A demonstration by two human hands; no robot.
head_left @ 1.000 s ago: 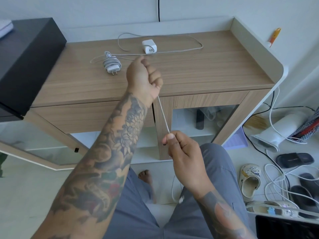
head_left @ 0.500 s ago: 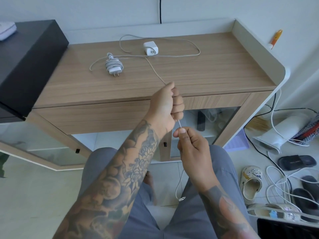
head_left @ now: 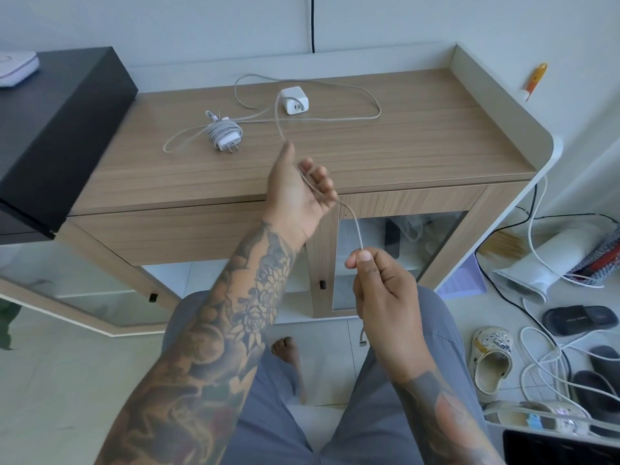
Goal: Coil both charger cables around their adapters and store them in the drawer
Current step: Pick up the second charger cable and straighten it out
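Between the two hands a white cable (head_left: 352, 219) runs slack: the left hand (head_left: 298, 193), palm up over the cabinet top (head_left: 419, 142), has its fingers loosely curled round it, while the right hand (head_left: 379, 283), lower and nearer the body, pinches it between thumb and forefinger. Beyond the left hand the cable leads to a square adapter (head_left: 295, 99). Left of that lies a second adapter (head_left: 225, 135), its cable already coiled round it, with the closed drawer (head_left: 174, 233) below the left wrist.

White adapter (head_left: 294, 100), pale grey cable (head_left: 355, 226), wood-grain cabinet top (head_left: 419, 135), black box (head_left: 60, 129), grey trousers (head_left: 352, 431).
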